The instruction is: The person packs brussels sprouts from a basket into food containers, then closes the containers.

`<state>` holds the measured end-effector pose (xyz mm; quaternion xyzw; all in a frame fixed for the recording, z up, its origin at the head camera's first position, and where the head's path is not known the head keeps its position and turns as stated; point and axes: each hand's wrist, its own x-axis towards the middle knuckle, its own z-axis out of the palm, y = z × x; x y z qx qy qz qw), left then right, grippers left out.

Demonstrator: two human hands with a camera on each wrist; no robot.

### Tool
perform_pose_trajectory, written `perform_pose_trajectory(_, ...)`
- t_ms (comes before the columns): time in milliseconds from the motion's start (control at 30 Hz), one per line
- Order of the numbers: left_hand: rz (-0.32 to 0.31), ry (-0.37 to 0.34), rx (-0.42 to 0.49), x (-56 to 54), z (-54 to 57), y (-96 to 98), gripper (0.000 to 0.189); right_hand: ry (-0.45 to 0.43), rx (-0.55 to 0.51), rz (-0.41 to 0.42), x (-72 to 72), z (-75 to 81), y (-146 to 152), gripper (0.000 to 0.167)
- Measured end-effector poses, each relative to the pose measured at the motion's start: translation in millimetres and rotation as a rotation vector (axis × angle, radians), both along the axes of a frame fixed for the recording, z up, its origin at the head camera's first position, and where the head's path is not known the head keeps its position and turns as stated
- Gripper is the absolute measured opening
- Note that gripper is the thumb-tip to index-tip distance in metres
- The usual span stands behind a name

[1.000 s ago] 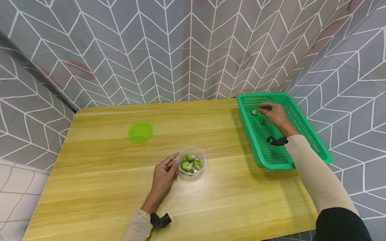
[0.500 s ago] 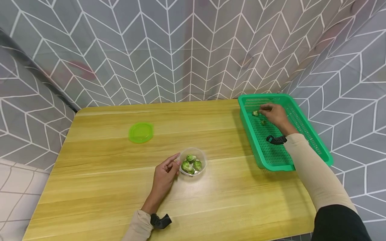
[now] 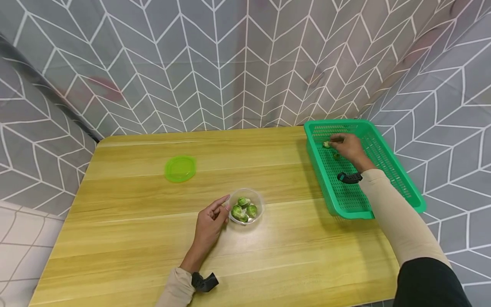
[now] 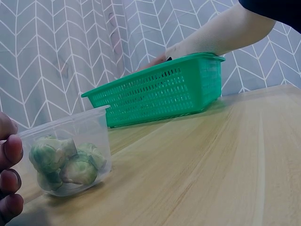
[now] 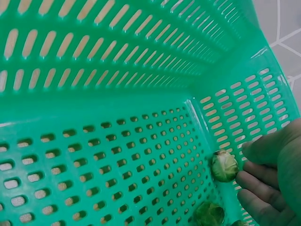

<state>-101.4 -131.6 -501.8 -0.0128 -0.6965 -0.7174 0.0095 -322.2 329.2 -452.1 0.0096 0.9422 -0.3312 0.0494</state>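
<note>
At the left of the wood-grained surface (image 3: 126, 238), a bright lime-green lid (image 3: 180, 169) lies flat, rounded and translucent enough to take on the colour beneath it. Right of it and nearer the person comes the left grip (image 3: 207, 226), its fingers bent and their tips at the near-left rim of a clear container (image 4: 104, 141); whether they pinch the rim or only rest against it, I cannot tell. The container is see-through plastic, with a wall that narrows downward, and stands upright on the surface. Inside, at least four Brussels sprouts (image 3: 252, 210) sit clustered, round and tightly leafed, fresh green with paler patches.

Further right stands a green basket (image 3: 324, 187), rectangular, its sides and floor pierced by rows of slots. Near its far-left corner lies a single sprout (image 5: 225, 165), pale yellowish-green with light veins and a browned spot at the top. A darker sprout (image 5: 209, 214) lies on the basket floor near it, and a sliver of another green piece shows at the lower edge of the right wrist view. The right grip (image 3: 350, 147) reaches in from the right, thumb parted from the fingers, fingertips right at the pale sprout but not closed around it.
</note>
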Motion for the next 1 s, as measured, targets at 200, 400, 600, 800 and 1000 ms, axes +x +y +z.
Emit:
perform_pose_trajectory(200, 0.001, 0.008, 0.0, 0.9, -1.3, 1.3, 0.034, 0.009, 0.039, -0.021, -2.8, -2.5, 1, 0.043)
perform_pose_trajectory(400, 0.006, -0.001, -0.013, 2.6, -2.4, 2.2, 0.034, 0.031, 0.074, -0.018, -5.2, -7.0, 2, 0.039)
perform_pose_trajectory(600, -0.002, 0.0, -0.009, 3.2, -1.5, 2.3, 0.034, 0.048, 0.125, 0.013, -7.2, -12.1, 2, 0.042)
perform_pose_trajectory(800, 0.002, -0.004, -0.009, 3.1, -1.7, 2.5, 0.034, 0.041, 0.14, 0.013, -8.4, -13.3, -2, 0.046)
perform_pose_trajectory(1000, 0.006, -0.002, -0.004, 3.5, -1.9, 2.5, 0.034, 0.061, 0.158, 0.024, -9.4, -12.5, -3, 0.049)
